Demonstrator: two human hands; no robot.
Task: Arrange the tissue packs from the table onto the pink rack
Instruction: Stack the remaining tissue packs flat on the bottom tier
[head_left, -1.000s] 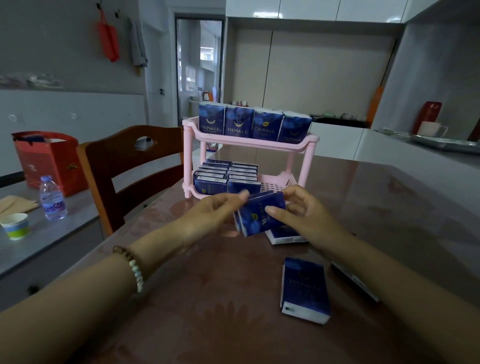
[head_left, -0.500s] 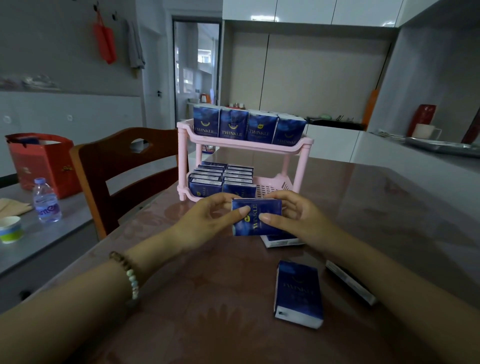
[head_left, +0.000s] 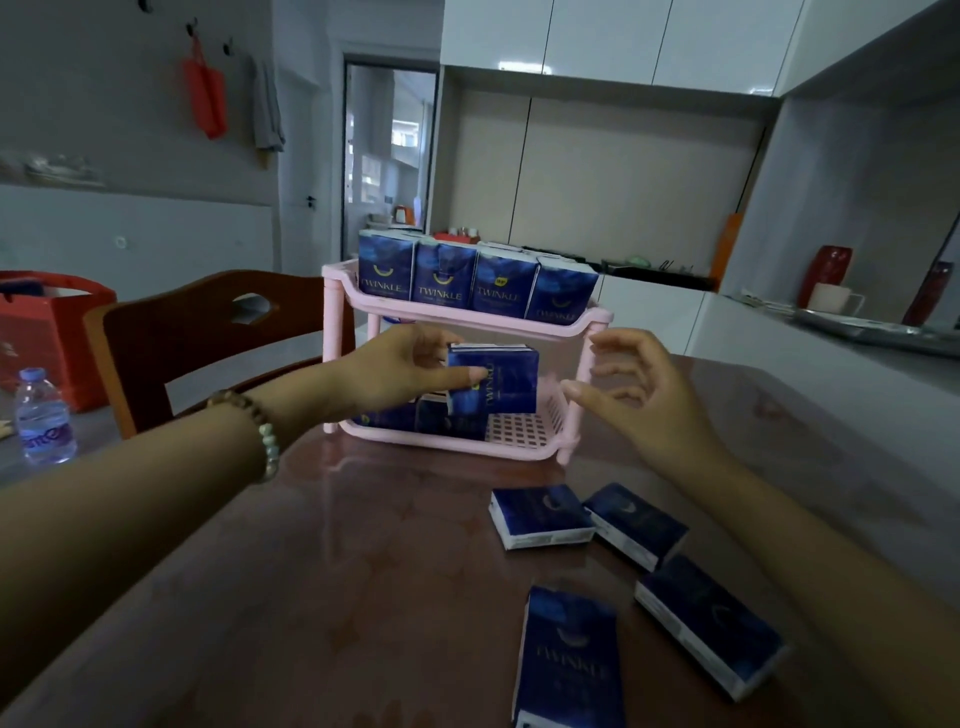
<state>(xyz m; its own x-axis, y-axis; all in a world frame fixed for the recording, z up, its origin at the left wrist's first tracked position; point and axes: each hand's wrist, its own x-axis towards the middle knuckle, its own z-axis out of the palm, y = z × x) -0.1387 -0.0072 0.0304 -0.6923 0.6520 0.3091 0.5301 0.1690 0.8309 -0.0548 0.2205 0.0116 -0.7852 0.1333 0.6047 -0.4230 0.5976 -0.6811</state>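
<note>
Dark blue tissue packs (head_left: 492, 381), pink rack (head_left: 582, 387)

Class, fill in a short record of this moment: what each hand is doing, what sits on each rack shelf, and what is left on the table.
left hand: holds a tissue pack at the lower shelf of the pink rack
right hand: open, empty, beside the rack
top shelf: four upright packs
lower shelf: flat packs on the left side, bare grid on the right
table: four loose packs
</note>
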